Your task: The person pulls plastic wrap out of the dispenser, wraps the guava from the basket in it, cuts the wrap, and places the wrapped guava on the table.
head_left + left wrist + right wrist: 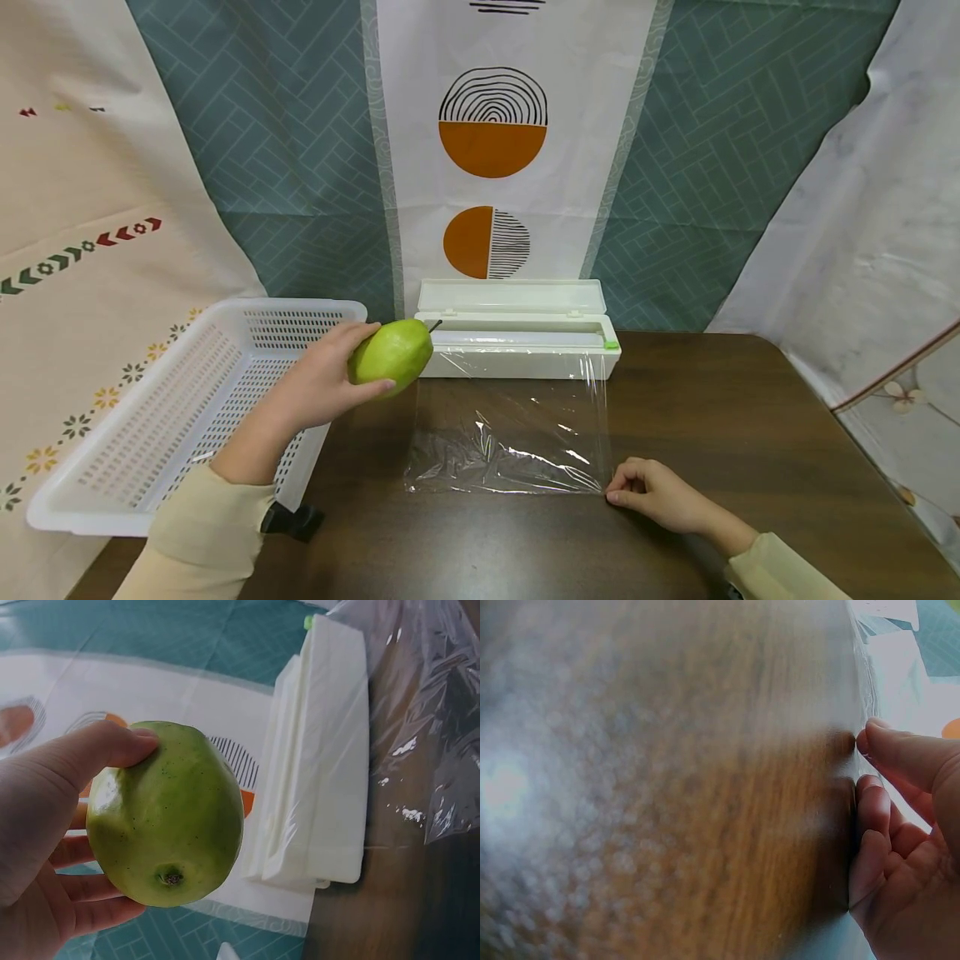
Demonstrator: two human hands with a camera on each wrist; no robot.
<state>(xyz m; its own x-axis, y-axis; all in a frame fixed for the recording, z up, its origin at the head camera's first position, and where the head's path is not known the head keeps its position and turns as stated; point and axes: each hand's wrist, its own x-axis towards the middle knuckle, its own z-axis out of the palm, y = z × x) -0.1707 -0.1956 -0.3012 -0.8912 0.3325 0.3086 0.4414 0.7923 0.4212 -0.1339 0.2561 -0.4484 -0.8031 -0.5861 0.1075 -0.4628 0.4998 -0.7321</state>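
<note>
A green pear with a dark stem is gripped in my left hand, held up between the basket and the wrap box. In the left wrist view the thumb lies over the pear and the other fingers curl behind it. My right hand pinches the near right corner of a sheet of clear plastic wrap between thumb and forefinger, low at the tabletop. That sheet runs back to a white wrap dispenser box, whose lid stands raised. Inside the box lies a pale roll.
A white perforated plastic basket stands at the left, partly behind my left forearm. A green slider sits at the box's right end. Hanging patterned cloth borders the back of the dark wooden table.
</note>
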